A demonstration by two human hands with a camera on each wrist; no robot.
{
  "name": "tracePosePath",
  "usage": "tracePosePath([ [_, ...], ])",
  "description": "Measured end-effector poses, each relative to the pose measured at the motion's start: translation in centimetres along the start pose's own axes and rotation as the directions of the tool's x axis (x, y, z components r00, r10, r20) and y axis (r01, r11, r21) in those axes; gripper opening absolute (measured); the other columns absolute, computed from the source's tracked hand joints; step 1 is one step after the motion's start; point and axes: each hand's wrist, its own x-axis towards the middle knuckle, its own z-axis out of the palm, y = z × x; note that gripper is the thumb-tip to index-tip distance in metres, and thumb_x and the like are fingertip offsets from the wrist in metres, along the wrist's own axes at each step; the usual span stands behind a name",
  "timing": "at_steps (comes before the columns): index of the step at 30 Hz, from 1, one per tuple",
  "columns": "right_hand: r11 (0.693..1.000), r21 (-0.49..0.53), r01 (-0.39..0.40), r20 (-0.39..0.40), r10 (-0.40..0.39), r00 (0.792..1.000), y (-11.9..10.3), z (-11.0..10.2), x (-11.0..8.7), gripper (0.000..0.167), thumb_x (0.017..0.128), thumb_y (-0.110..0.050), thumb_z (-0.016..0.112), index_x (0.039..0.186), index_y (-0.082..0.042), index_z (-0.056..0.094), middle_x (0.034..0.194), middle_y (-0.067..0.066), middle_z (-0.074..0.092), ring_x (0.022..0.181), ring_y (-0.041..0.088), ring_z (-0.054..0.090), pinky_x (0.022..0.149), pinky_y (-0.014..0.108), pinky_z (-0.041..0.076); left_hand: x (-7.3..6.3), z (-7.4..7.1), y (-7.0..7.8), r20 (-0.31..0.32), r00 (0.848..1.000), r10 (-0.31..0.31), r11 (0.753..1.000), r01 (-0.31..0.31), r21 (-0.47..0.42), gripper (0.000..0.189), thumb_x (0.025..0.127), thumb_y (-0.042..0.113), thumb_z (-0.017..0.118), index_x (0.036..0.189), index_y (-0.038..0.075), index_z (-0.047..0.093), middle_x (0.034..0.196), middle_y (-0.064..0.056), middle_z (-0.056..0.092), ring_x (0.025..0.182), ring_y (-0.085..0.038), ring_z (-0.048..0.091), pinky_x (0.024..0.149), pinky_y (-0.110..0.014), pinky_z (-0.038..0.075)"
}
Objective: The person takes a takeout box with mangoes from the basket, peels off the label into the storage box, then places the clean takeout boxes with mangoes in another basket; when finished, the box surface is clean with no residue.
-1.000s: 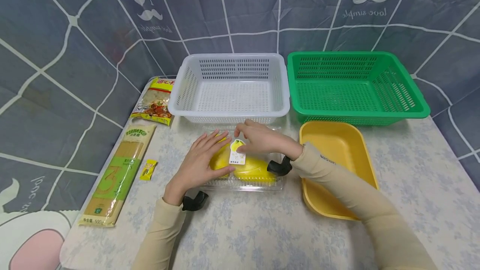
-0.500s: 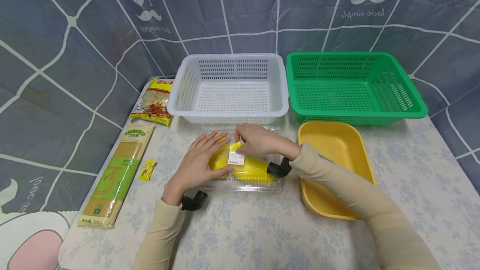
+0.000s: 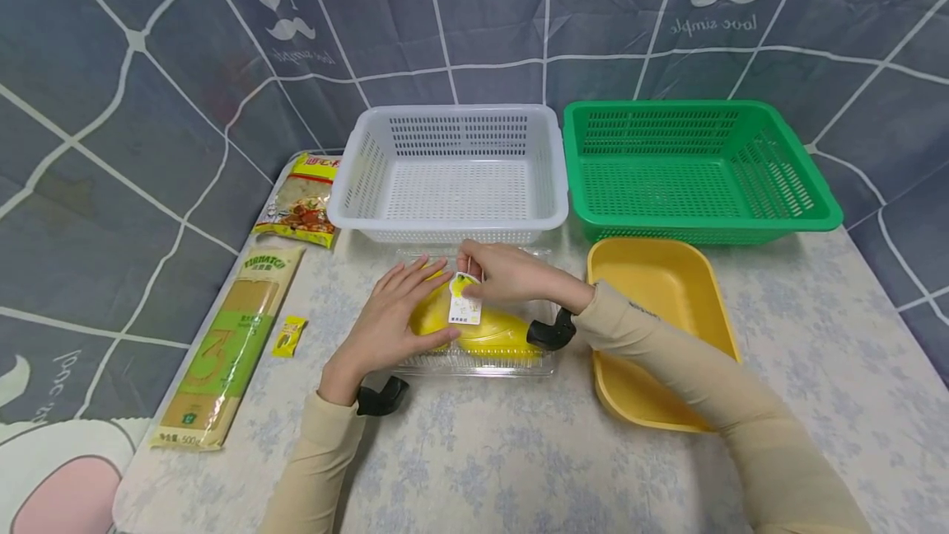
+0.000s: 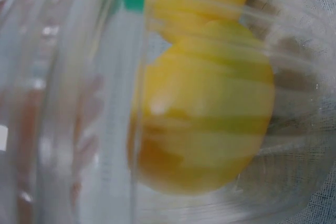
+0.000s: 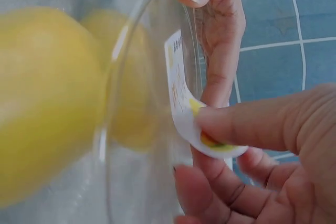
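A clear plastic clamshell box (image 3: 511,369) with yellow fruits (image 3: 500,334) inside lies on the table in front of the white basket. My left hand (image 3: 389,320) rests on the left of its lid, fingers spread and thumb near the label. My right hand (image 3: 511,272) reaches across from the right and pinches the top of a white label (image 5: 181,103) between thumb and fingers. That end of the label curves away from the lid, and its lower part lies against the plastic. Seen through the plastic, a rounded yellow fruit (image 4: 205,114) fills much of the left wrist view.
A white basket (image 3: 448,225) and a green basket (image 3: 704,231) stand along the back. At right, a yellow tub (image 3: 667,270) sits partly under my right forearm. To the left lie a spaghetti pack (image 3: 230,353), a small yellow sachet (image 3: 289,336) and a food bag (image 3: 302,200).
My right hand keeps its pinch on the label with small shifts. The label's top looked folded over half a second ago; now its printed fruit shows again. My left hand stays on the lid.
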Motion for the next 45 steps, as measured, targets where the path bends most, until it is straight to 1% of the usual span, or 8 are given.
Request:
tracePosePath([
  [6,0.987,0.047,0.157,-0.056,-0.154,0.986,0.9,-0.1,-0.3,0.009,0.088,-0.012,0.066,0.091,-0.014,0.057,0.078,-0.003,0.062,0.069,0.013,0.056,0.065,0.027,0.045,0.0,0.1,0.0,-0.006,1.0,-0.003,1.0,0.003,-0.011,0.076,0.082,0.056,0.063,0.143,0.013,0.045,0.15,0.0,0.034,0.141,-0.02,0.019,0.112,-0.042,0.007],
  [11,0.937,0.157,0.313,-0.108,-0.299,0.948,1.1,-0.5,-1.5,0.011,0.087,-0.007,0.067,0.084,-0.015,0.06,0.072,-0.007,0.06,0.065,0.009,0.056,0.063,0.026,0.048,0.0,0.0,0.2,-0.006,1.0,-0.007,1.0,0.007,-0.014,0.076,0.082,0.055,0.064,0.142,0.012,0.046,0.15,0.0,0.034,0.14,-0.021,0.02,0.112,-0.042,0.007],
  [14,0.911,0.235,0.34,-0.138,-0.315,0.939,0.9,-1.5,-3.1,0.01,0.086,-0.006,0.068,0.082,-0.014,0.063,0.073,-0.006,0.061,0.064,0.01,0.057,0.062,0.027,0.049,-0.1,0.1,0.3,-0.003,1.0,-0.008,1.0,0.008,-0.02,0.075,0.082,0.054,0.064,0.142,0.013,0.046,0.15,0.0,0.034,0.141,-0.021,0.019,0.113,-0.041,0.007],
  [20,0.93,0.279,0.24,-0.212,-0.184,0.96,2.5,-4.5,-7.7,0.007,0.084,-0.007,0.072,0.081,-0.011,0.068,0.075,-0.001,0.065,0.064,0.018,0.06,0.058,0.029,0.05,-0.1,0.0,0.4,-0.004,1.0,-0.002,1.0,0.002,-0.024,0.075,0.083,0.053,0.064,0.143,0.013,0.045,0.15,-0.001,0.034,0.141,-0.022,0.019,0.113,-0.04,0.006],
  [25,0.98,0.191,0.06,-0.213,-0.019,0.977,6.5,-6.6,-11.4,0.003,0.086,-0.012,0.071,0.086,-0.012,0.068,0.074,-0.001,0.065,0.064,0.021,0.059,0.055,0.027,0.045,-0.2,0.0,0.3,-0.002,1.0,-0.006,1.0,0.006,-0.017,0.076,0.082,0.053,0.064,0.143,0.013,0.044,0.151,0.0,0.033,0.141,-0.021,0.019,0.113,-0.039,0.005],
  [29,0.994,0.093,-0.056,-0.196,0.074,0.978,9.8,-7.3,-13.5,0.004,0.088,-0.014,0.069,0.088,-0.014,0.065,0.072,-0.002,0.062,0.062,0.016,0.053,0.054,0.027,0.042,-0.1,-0.1,0.2,0.001,1.0,-0.001,1.0,0.001,-0.007,0.076,0.082,0.053,0.065,0.143,0.012,0.044,0.151,0.0,0.033,0.141,-0.021,0.018,0.113,-0.04,0.005],
  [38,0.989,0.049,-0.139,-0.006,0.139,0.99,13.5,-5.4,-14.9,0.014,0.084,-0.007,0.071,0.081,-0.014,0.06,0.066,-0.003,0.057,0.059,0.011,0.048,0.055,0.025,0.038,-0.1,-0.3,0.2,-0.003,1.0,-0.009,1.0,0.008,-0.027,0.076,0.082,0.052,0.065,0.143,0.011,0.045,0.151,-0.001,0.033,0.141,-0.022,0.02,0.113,-0.041,0.006],
  [45,0.984,-0.117,-0.131,-0.003,0.132,0.991,14.3,-3.7,-14.8,0.025,0.075,-0.006,0.077,0.075,-0.017,0.054,0.062,-0.007,0.049,0.058,0.01,0.043,0.058,0.028,0.033,0.2,-0.1,0.2,-0.002,1.0,0.004,0.999,-0.004,-0.033,0.076,0.082,0.051,0.066,0.143,0.011,0.045,0.15,-0.002,0.034,0.14,-0.023,0.02,0.113,-0.041,0.006],
])
